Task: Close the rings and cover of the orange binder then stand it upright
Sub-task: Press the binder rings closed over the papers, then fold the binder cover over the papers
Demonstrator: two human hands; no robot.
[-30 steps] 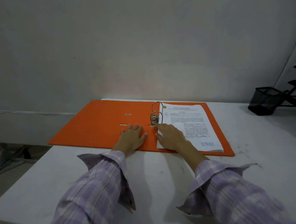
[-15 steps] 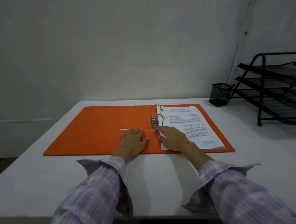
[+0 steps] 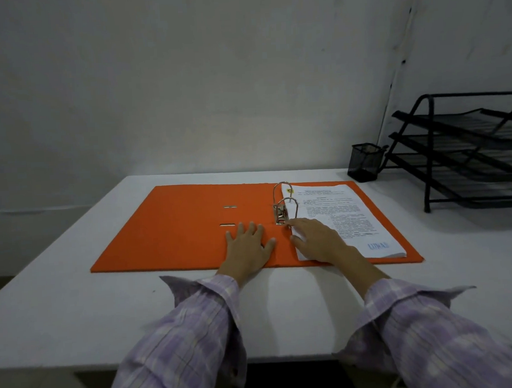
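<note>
Little is changing since half a second ago: both hands are staying where they were on the binder (image 3: 176, 227), and only the view is shifting slightly, with the rack (image 3: 466, 153) sitting a bit further into frame. One second ago the camera was tilting left and the rack was mostly cut off.

Lying open and flat on the desk (image 3: 77, 307), the binder is showing its orange inside, with the left cover spreading wide and the papers (image 3: 339, 216) resting on the right half. Rings (image 3: 283, 198) are standing up at the spine; whether they are fully closed is hard to make out. Print on the papers is too blurred to read.

Pressing palm down on the orange board, the left hand (image 3: 248, 247) is keeping its fingers (image 3: 252, 228) spread and holding nothing. Lying over the near left corner of the papers, the right hand (image 3: 316, 238) is reaching its index finger toward the metal lever at the ring base, fingers loosely extended; actual contact with the lever is unclear. Checked purple sleeves (image 3: 191, 339) are running out of the bottom edge.

White and bare elsewhere, the desk is standing against a pale wall. A black mesh cup (image 3: 364, 161) is sitting at the far right beside the rack, which is being cut off by the right edge
</note>
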